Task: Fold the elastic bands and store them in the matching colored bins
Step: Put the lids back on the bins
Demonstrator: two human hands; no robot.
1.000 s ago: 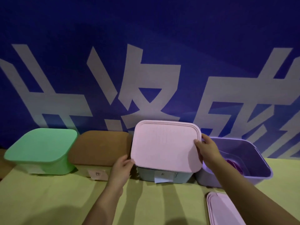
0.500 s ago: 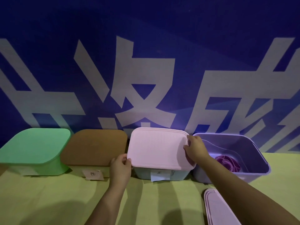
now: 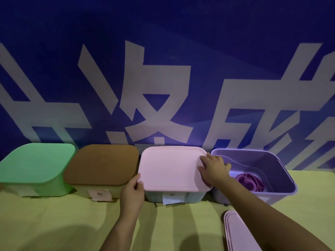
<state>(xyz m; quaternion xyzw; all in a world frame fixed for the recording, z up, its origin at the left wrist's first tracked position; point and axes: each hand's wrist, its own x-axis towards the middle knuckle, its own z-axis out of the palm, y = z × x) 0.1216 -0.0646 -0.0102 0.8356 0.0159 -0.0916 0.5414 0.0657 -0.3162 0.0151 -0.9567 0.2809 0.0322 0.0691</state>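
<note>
Seating the pink lid (image 3: 170, 165) squarely on its bin (image 3: 174, 195) calls for even pressure at both ends. Left hand (image 3: 133, 192) pinches the lid's near-left corner; right hand (image 3: 213, 169) lies flat-fingered on its right edge. Purple bands (image 3: 251, 182) rest inside the open purple bin (image 3: 282, 171).

Large pale Chinese characters run across the dark blue backdrop (image 3: 163, 51) behind the bins, all cropped by the bins or the frame edges; the middle one (image 3: 152, 98) looks like 洛 and the one to its right (image 3: 253, 113) like 成, though neither is certain. A pale paper label (image 3: 100, 195) on the front of the brown-lidded bin (image 3: 101, 163) carries handwritten marks too small to read. A white label (image 3: 173, 198) on the front of the pink-lidded bin (image 3: 172, 165) shows a faint, unreadable mark
</note>
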